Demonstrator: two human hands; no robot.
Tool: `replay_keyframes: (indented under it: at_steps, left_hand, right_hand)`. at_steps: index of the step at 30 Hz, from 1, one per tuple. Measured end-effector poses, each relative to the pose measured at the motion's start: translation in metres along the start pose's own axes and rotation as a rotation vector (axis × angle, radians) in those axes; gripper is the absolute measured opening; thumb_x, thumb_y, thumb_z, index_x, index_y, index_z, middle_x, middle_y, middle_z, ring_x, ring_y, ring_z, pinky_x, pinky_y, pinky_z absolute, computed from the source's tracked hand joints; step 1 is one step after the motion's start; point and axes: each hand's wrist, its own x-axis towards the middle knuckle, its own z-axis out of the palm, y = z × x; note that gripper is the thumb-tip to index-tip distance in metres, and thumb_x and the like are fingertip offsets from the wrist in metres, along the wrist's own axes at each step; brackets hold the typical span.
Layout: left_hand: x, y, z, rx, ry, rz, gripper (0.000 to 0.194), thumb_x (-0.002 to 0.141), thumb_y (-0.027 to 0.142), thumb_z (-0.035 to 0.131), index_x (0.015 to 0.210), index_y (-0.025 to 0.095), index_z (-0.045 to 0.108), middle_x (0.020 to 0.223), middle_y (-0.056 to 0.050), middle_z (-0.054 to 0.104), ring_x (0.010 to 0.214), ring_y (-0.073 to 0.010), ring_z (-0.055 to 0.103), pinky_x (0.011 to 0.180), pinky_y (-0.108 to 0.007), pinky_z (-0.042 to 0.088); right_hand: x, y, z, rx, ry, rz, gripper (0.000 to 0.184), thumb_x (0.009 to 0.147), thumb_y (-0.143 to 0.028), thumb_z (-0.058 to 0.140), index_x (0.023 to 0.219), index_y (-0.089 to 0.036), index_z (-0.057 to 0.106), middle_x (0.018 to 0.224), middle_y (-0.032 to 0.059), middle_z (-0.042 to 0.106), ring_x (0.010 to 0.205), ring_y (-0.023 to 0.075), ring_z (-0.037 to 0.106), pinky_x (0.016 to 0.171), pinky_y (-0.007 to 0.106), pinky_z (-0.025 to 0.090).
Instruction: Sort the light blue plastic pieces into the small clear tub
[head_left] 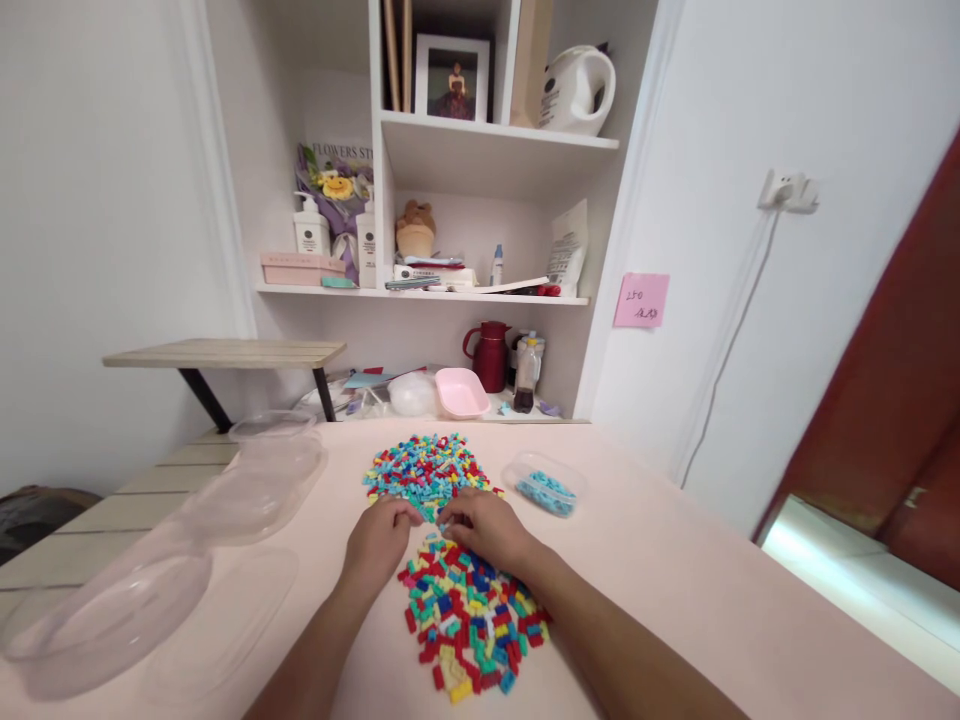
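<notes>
My left hand (381, 540) rests at the near left edge of a heap of small coloured toy bricks (426, 470), its fingers curled together. Whatever it may hold is hidden. My right hand (484, 527) bends over the gap between that heap and a nearer spread of toy bricks (474, 620). Its fingers are drawn in close to a few light blue bricks, and I cannot make out what is between the fingertips. Right of the far heap stands a clear plastic container (546, 482) with light blue bricks inside.
Several clear plastic containers and lids (127, 610) line the table's left side. At the back are a pink tray (461, 392), a dark red jug (490, 355) and a bottle with dark liquid (527, 375). A slatted wooden stand (225, 352) and loaded shelves (424, 296) lie beyond.
</notes>
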Motion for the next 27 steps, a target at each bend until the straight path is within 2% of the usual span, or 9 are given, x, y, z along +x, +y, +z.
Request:
replay_keyframes:
  at_steps: [5, 10, 12, 14, 17, 20, 22, 24, 27]
  left_hand:
    - [-0.001, -0.001, 0.000, -0.067, 0.033, -0.021, 0.031, 0.074, 0.012, 0.043, 0.069, 0.023, 0.071, 0.086, 0.000, 0.071, 0.087, -0.0159, 0.063, 0.079, -0.027, 0.045]
    - [-0.004, 0.003, -0.002, -0.081, 0.009, -0.009, 0.033, 0.073, 0.012, 0.042, 0.062, 0.024, 0.071, 0.083, 0.001, 0.072, 0.082, -0.0158, 0.064, 0.076, -0.026, 0.045]
    - [-0.005, 0.004, -0.003, -0.051, -0.005, -0.010, 0.033, 0.072, 0.012, 0.042, 0.058, 0.024, 0.069, 0.082, 0.001, 0.072, 0.082, -0.0161, 0.064, 0.075, -0.026, 0.044]
    - [-0.005, 0.006, -0.003, -0.026, -0.026, -0.005, 0.033, 0.071, 0.012, 0.043, 0.055, 0.024, 0.068, 0.080, 0.001, 0.072, 0.085, -0.0166, 0.063, 0.077, -0.026, 0.044]
    - [-0.004, 0.006, -0.002, -0.022, -0.089, 0.032, 0.032, 0.071, 0.012, 0.044, 0.058, 0.024, 0.070, 0.081, 0.001, 0.071, 0.085, -0.0165, 0.063, 0.082, -0.026, 0.044]
    - [-0.002, 0.006, -0.001, -0.038, -0.130, 0.060, 0.033, 0.072, 0.013, 0.042, 0.063, 0.024, 0.072, 0.085, 0.000, 0.071, 0.084, -0.0157, 0.063, 0.082, -0.026, 0.045]
    - [-0.002, 0.007, -0.001, -0.040, -0.141, 0.070, 0.033, 0.073, 0.014, 0.042, 0.065, 0.024, 0.073, 0.086, 0.000, 0.071, 0.084, -0.0156, 0.063, 0.082, -0.026, 0.045]
    - [-0.002, 0.006, 0.000, -0.031, -0.158, 0.080, 0.033, 0.073, 0.014, 0.043, 0.069, 0.025, 0.074, 0.088, 0.000, 0.070, 0.086, -0.0156, 0.063, 0.083, -0.026, 0.045]
    - [-0.003, 0.005, 0.000, -0.012, -0.173, 0.097, 0.034, 0.074, 0.014, 0.042, 0.072, 0.025, 0.074, 0.090, 0.000, 0.070, 0.088, -0.0151, 0.062, 0.081, -0.025, 0.045]
  right_hand:
    - [-0.003, -0.002, -0.012, 0.037, 0.050, -0.007, 0.013, 0.075, -0.020, 0.065, 0.088, -0.024, 0.069, 0.084, 0.0005, 0.066, 0.080, 0.0153, 0.059, 0.073, 0.025, 0.041]
    - [-0.014, 0.007, -0.054, 0.008, 0.383, -0.004, 0.016, 0.083, -0.027, 0.058, 0.096, -0.023, 0.067, 0.083, 0.0031, 0.066, 0.080, 0.0172, 0.057, 0.078, 0.030, 0.041]
    - [-0.021, 0.018, -0.071, -0.066, 0.522, 0.077, 0.019, 0.085, -0.029, 0.055, 0.099, -0.023, 0.067, 0.085, 0.0039, 0.065, 0.082, 0.0188, 0.057, 0.080, 0.033, 0.039]
    - [-0.028, 0.031, -0.085, -0.176, 0.601, 0.215, 0.020, 0.085, -0.029, 0.054, 0.099, -0.025, 0.067, 0.085, 0.0037, 0.065, 0.084, 0.0204, 0.056, 0.080, 0.035, 0.037]
    - [-0.037, 0.047, -0.093, -0.339, 0.572, 0.411, 0.018, 0.083, -0.028, 0.054, 0.092, -0.026, 0.069, 0.084, 0.0044, 0.065, 0.086, 0.0228, 0.054, 0.077, 0.037, 0.035]
    - [-0.040, 0.052, -0.093, -0.422, 0.557, 0.500, 0.019, 0.081, -0.028, 0.056, 0.093, -0.026, 0.070, 0.090, 0.0077, 0.065, 0.089, 0.0248, 0.053, 0.076, 0.038, 0.035]
    - [-0.037, 0.048, -0.091, -0.413, 0.634, 0.483, 0.027, 0.081, -0.026, 0.056, 0.106, -0.026, 0.067, 0.098, 0.0096, 0.064, 0.093, 0.0256, 0.054, 0.078, 0.039, 0.036]
    - [-0.032, 0.040, -0.087, -0.307, 0.686, 0.388, 0.034, 0.083, -0.025, 0.052, 0.115, -0.024, 0.063, 0.101, 0.0093, 0.064, 0.092, 0.0234, 0.055, 0.080, 0.038, 0.038]
    - [-0.023, 0.022, -0.074, -0.044, 0.556, 0.165, 0.029, 0.087, -0.024, 0.047, 0.109, -0.024, 0.066, 0.097, 0.0058, 0.067, 0.083, 0.0178, 0.059, 0.079, 0.032, 0.043]
